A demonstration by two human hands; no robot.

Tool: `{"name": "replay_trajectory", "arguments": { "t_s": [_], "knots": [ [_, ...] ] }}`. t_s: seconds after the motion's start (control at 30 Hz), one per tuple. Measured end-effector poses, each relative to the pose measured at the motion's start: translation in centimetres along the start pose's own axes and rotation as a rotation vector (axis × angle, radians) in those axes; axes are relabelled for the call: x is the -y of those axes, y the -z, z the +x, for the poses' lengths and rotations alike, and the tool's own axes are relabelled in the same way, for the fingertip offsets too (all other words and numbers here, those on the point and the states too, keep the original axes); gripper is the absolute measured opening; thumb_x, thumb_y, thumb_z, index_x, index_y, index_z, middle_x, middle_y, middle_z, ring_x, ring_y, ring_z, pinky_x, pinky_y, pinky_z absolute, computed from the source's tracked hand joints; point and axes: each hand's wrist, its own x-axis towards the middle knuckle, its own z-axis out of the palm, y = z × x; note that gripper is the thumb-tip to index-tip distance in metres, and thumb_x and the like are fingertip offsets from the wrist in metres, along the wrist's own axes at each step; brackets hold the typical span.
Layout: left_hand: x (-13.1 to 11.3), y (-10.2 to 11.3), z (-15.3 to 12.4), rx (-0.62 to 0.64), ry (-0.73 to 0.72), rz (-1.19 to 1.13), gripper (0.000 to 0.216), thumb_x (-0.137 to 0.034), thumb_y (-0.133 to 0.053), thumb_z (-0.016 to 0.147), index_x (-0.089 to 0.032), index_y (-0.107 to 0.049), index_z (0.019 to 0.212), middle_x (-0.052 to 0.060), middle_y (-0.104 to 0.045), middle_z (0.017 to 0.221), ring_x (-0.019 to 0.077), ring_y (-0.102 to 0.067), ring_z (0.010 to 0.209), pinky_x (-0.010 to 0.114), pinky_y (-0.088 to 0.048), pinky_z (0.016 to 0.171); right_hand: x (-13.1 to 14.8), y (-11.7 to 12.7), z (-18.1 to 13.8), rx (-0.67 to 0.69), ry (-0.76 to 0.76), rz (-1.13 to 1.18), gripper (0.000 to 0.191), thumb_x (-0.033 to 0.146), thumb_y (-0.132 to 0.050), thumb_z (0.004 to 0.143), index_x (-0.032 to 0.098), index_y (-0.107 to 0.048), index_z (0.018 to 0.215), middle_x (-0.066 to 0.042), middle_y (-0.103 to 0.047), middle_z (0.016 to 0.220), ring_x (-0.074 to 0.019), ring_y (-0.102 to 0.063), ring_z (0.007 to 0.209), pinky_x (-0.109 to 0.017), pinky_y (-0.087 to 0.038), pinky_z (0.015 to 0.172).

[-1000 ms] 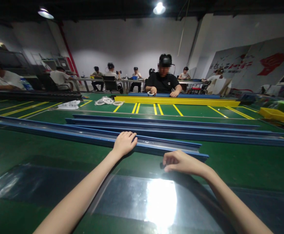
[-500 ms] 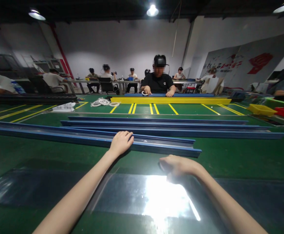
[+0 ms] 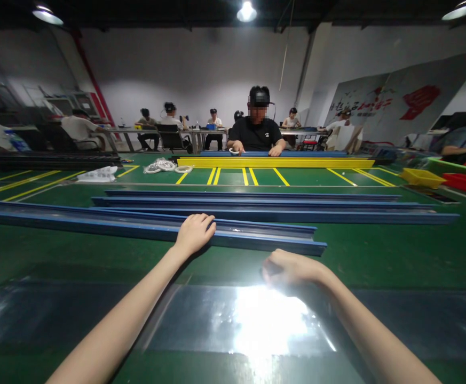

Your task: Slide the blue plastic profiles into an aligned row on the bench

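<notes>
A long blue channel point(image 3: 257, 237) lies slightly slantwise on the green table, its open side up. My left hand point(image 3: 195, 233) is on it, fingers curled over its near wall and into the trough. Just in front of the channel's right end, apart from it, my right hand point(image 3: 286, 266) hovers over a clear, shiny sheet point(image 3: 200, 317). Its fingers curl inward and are blurred; whatever they may hold is hidden. Behind the held channel, more blue channels point(image 3: 345, 216) lie side by side.
Across the table a person point(image 3: 257, 133) in black has both hands at another blue strip, behind a yellow strip point(image 3: 276, 163). Coiled pale tubing point(image 3: 163, 166) and a white bag point(image 3: 96, 175) lie left of centre. Yellow point(image 3: 423, 178) and red bins point(image 3: 465, 183) stand right.
The whole view has shifted slightly, things appearing a little further left and higher. My left hand keeps its place on the channel. My right hand has turned slightly, its fingers more curled downward.
</notes>
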Motion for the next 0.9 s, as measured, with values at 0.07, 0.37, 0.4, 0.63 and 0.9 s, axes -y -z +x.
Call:
{"name": "replay_trajectory", "arguments": {
  "t_s": [0.07,0.37,0.4,0.63,0.9],
  "knots": [
    [0.0,0.2,0.1,0.039,0.011,-0.007,0.037,-0.031,-0.03,0.086,-0.015,-0.058,0.104,0.007,-0.061,0.1,0.0204,-0.054,0.093,0.035,-0.038,0.085,-0.3,0.0,0.0,-0.035,0.028,0.031,0.017,0.011,-0.048,0.06,0.013,-0.063,0.066,0.0,-0.06,0.061,-0.0082,-0.05,0.056,-0.018,-0.035,0.052],
    [0.3,1.6,0.5,0.091,-0.028,-0.257,0.031,-0.034,-0.038,0.083,-0.02,-0.054,0.105,0.005,-0.053,0.109,0.0183,-0.046,0.101,0.033,-0.036,0.087,-1.4,-0.2,0.3,-0.317,-0.054,0.021,0.014,0.019,-0.049,0.065,0.014,-0.062,0.064,-0.001,-0.059,0.058,-0.0096,-0.05,0.054,-0.019,-0.032,0.05],
    [0.0,2.0,0.6,0.064,-0.048,-0.28,0.028,-0.033,-0.038,0.083,-0.019,-0.057,0.098,0.005,-0.055,0.105,0.0178,-0.047,0.099,0.032,-0.036,0.087,-1.4,-0.2,0.3,-0.347,-0.071,-0.016,0.014,0.02,-0.049,0.066,0.014,-0.062,0.065,-0.001,-0.059,0.058,-0.0097,-0.05,0.054,-0.019,-0.032,0.05],
    [-3.3,5.1,0.6,0.259,-0.084,-0.382,0.037,-0.04,-0.031,0.085,-0.019,-0.058,0.071,0.0,-0.058,0.07,0.0128,-0.052,0.066,0.023,-0.036,0.06,-1.3,0.2,0.0,-0.557,-0.172,-0.27,0.016,0.019,-0.042,0.074,0.019,-0.057,0.071,-0.001,-0.061,0.068,-0.0112,-0.052,0.062,-0.02,-0.029,0.054],
    [-3.4,5.6,0.6,0.35,0.024,-0.368,0.04,-0.055,-0.036,0.078,-0.022,-0.06,0.078,-0.001,-0.061,0.068,0.0134,-0.054,0.061,0.021,-0.031,0.053,-1.7,1.2,-1.1,-0.824,-0.408,-0.663,0.018,0.021,-0.037,0.081,0.023,-0.055,0.086,-0.001,-0.062,0.085,-0.0123,-0.054,0.066,-0.023,-0.021,0.049]
  ]
}}
